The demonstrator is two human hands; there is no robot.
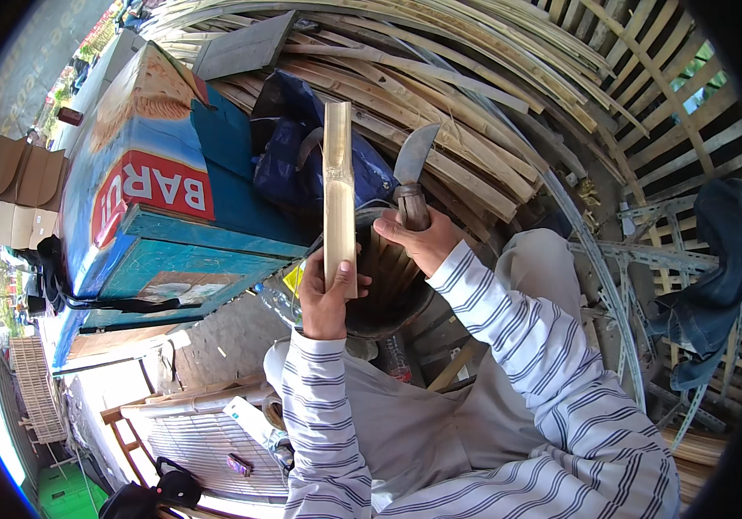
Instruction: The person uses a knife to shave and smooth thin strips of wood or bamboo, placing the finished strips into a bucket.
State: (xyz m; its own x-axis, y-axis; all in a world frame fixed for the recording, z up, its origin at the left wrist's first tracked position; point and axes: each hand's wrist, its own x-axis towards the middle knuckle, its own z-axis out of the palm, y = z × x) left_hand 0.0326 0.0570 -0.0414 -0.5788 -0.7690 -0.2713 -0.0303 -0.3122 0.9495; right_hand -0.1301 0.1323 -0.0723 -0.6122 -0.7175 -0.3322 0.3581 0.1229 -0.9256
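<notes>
head view: pale, straight-edged bamboo piece (339, 216) with one ridged node (339, 175)

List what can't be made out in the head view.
All head view:
- Lower bamboo piece: partly covered by the left hand.
- Lower handle of the curved knife: inside the right hand.
- Part of the dark bucket: behind the bamboo piece and both hands.
- Purple item: too small to identify.
</notes>
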